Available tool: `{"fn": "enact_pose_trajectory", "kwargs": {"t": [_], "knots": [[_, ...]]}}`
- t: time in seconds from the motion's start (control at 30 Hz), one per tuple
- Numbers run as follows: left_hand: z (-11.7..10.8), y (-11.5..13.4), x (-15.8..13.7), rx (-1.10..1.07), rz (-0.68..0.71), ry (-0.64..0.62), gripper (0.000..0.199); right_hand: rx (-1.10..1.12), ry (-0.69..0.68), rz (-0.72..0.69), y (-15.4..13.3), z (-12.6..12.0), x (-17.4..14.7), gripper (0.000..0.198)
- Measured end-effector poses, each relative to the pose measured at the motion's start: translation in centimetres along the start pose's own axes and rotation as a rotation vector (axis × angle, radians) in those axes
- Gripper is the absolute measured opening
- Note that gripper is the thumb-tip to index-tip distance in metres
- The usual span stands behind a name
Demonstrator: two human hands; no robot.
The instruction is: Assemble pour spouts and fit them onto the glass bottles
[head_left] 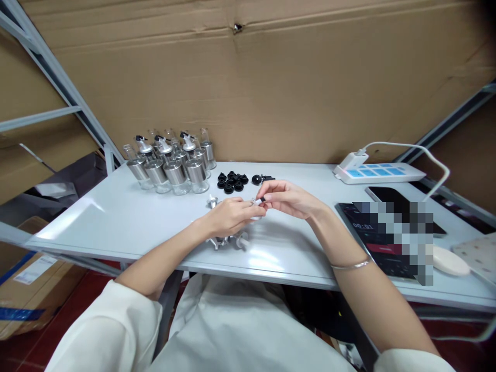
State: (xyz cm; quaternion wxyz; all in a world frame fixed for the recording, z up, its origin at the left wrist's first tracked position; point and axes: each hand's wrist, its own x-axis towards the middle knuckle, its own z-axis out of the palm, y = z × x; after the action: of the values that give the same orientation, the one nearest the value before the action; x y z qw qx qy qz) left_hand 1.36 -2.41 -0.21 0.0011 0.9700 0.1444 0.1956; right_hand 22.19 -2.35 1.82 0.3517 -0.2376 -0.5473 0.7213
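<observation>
My left hand (229, 216) is closed around a silver pourer top, mostly hidden by the fingers; its pale spout tip (256, 202) sticks out toward the right. Pinched in the fingers of my right hand (290, 199) is a small black piece (262, 199), which meets that spout; whether it is seated on it I cannot tell. Under and beside my left hand lie several more silver pourer tops (242, 240). Just behind the hands a cluster of black stoppers (231, 182) rests on the table (163, 227), with a few other black parts (257, 179) to their right.
Several glass bottles with steel sleeves (176, 173) stand at the back left, some topped with silver pourers (164, 144). At the right are a white power strip (382, 173) with a cable, two phones (372, 243) and a round whitish object (450, 261). Cardboard (271, 82) forms the back wall.
</observation>
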Motion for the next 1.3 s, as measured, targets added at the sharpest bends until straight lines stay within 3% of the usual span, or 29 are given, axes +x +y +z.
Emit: {"fn": "enact_pose_trajectory", "kwargs": {"t": [0.83,1.3], "knots": [[-0.04,0.24,0.06,0.037,0.03,-0.027,0.049,-0.091,0.001,0.048,-0.23,-0.32,-0.14,0.017],[-0.24,0.12,0.08,0.056,0.008,-0.016,0.052,-0.233,0.102,-0.01,-0.59,0.13,-0.23,0.02]]}}
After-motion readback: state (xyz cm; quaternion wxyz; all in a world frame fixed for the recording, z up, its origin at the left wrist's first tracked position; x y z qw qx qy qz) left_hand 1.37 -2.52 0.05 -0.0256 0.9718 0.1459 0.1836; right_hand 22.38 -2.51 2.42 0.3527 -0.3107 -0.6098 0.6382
